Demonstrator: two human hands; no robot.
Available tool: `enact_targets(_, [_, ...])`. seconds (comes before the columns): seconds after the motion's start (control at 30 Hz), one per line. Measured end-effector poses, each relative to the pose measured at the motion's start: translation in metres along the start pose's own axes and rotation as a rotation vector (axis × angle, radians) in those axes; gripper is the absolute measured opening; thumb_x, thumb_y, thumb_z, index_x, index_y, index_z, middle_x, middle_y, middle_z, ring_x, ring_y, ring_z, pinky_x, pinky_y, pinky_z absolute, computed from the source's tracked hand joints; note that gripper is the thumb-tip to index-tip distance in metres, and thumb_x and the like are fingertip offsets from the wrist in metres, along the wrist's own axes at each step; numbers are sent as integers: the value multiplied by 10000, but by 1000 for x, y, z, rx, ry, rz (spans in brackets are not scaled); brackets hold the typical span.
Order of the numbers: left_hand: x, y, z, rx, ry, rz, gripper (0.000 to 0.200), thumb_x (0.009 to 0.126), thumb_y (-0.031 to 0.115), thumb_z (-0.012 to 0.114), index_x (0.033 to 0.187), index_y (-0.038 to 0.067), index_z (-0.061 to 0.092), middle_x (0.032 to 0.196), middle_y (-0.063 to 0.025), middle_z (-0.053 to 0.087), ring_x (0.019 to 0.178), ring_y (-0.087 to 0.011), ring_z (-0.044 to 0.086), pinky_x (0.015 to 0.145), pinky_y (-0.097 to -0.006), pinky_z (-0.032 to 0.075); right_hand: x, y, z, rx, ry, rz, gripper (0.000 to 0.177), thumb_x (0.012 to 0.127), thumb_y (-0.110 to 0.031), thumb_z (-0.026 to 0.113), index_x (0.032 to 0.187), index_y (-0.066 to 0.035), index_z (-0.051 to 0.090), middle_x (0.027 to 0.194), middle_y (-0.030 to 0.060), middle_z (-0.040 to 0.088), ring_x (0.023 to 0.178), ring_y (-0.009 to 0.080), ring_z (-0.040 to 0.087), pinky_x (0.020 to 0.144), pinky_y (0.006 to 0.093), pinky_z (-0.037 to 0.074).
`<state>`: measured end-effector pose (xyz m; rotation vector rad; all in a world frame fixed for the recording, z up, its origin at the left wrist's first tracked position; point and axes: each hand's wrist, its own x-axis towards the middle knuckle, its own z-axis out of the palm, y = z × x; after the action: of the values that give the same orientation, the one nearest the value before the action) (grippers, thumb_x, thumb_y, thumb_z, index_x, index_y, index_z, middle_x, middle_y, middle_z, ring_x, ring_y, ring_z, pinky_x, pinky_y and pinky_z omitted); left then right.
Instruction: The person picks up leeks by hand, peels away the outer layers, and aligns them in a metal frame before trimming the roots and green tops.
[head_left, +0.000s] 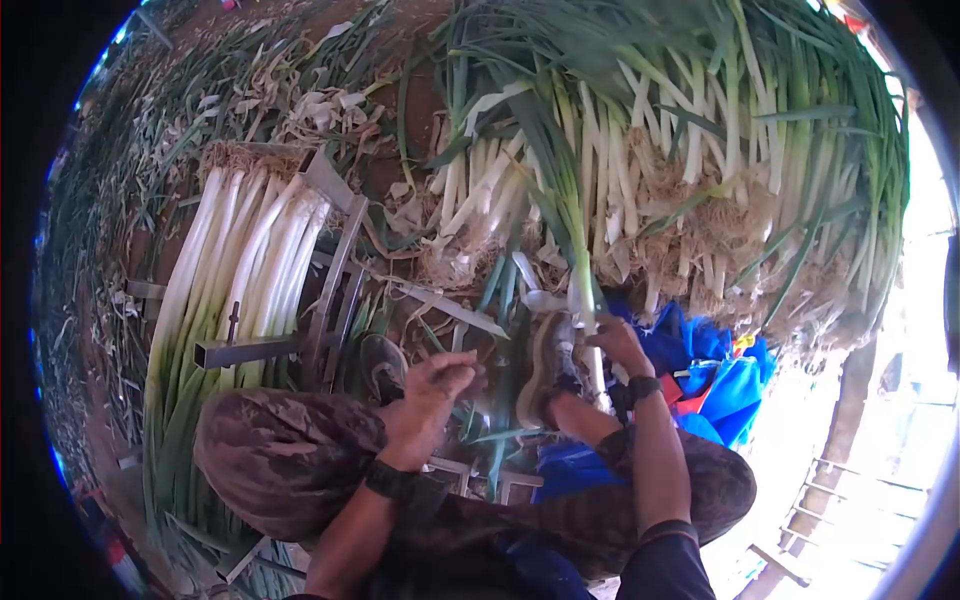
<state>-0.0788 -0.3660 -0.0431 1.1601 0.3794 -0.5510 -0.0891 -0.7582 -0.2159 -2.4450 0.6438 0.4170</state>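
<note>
A long green onion (581, 245) with a white stem and green leaves stands nearly upright in front of me. My right hand (622, 347) is closed around its lower stem, beside my shoe (545, 365). To the left, my left hand (435, 395) hovers above my other foot, its fingers loosely bent and somewhat blurred. I see nothing held in it. A bundle of trimmed green onions (235, 260) rests in a metal frame (335, 285) left of my legs, roots toward the far end.
A large heap of untrimmed green onions (720, 150) with tangled roots lies ahead and to the right. Peeled leaves and scraps (320, 115) cover the ground at far left. Blue plastic sheeting (725, 385) is bunched by my right knee. Metal bars (250, 351) stick out near my left knee.
</note>
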Motion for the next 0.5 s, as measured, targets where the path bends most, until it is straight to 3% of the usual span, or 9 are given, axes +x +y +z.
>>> enact_targets(0.1, [11,-40,-18,66,18,-115,335,927,149,651,1213,-12,582,1071,-139,673,960,-229,674,856,-370,547,-32,-75,-11,323,-269,-296,462,721,-251,753,1115,-19,686,957,138,691,839,149,626,750,324,514])
enact_targets(0.13, [9,-39,-13,59,23,-113,335,927,149,651,1213,-12,582,1071,-139,673,960,-229,674,856,-370,547,-43,-108,-20,318,-274,-300,462,721,-251,753,1115,-19,686,957,138,691,839,149,626,750,324,514])
enact_targets(0.2, [5,-34,-2,132,-85,-177,446,919,174,672,1302,0,523,1170,-122,630,1060,-210,631,914,-354,518,-61,-185,-39,643,-378,-225,384,787,-193,716,1119,-4,682,947,102,694,830,139,630,737,312,520])
enact_targets(0.23, [7,-62,-7,89,-144,-31,509,909,190,693,1343,20,490,1218,-92,596,1105,-187,595,955,-343,491,-68,-207,-37,637,-380,-233,384,787,-193,716,1119,-4,682,947,102,694,830,139,630,737,312,520])
enact_targets(0.3, [-3,-50,10,-36,-186,-45,484,902,179,697,1320,25,508,1188,-84,605,1089,-179,595,940,-342,492,-80,-245,-33,203,-415,-269,355,855,-187,684,1155,1,666,953,79,694,866,141,636,759,300,525])
enact_targets(0.33, [-8,-40,16,-155,-230,-66,460,895,169,702,1297,30,526,1158,-75,614,1074,-172,595,926,-341,492,-91,-262,-26,192,-411,-279,355,855,-187,684,1155,1,666,953,79,694,866,141,636,759,300,525])
enact_targets(0.37, [-12,-31,11,65,-231,-63,374,887,119,687,1230,41,559,1071,-55,637,921,-140,625,766,-297,515,-107,-275,-15,387,-452,-274,380,847,-206,711,1161,2,659,948,100,702,859,141,652,750,301,534])
enact_targets(0.4, [-18,-20,12,60,-229,-57,374,887,119,687,1230,41,559,1071,-55,637,921,-140,625,766,-297,515,-117,-285,-6,584,-495,-264,407,840,-224,738,1167,3,652,943,121,710,852,140,668,740,302,543])
enact_targets(0.5, [-22,-3,8,-148,16,-128,233,857,77,686,1071,36,604,793,-2,614,581,-86,539,489,-249,414,-116,-307,3,578,-558,-295,397,891,-252,690,1172,23,633,953,75,685,819,142,629,716,299,524])
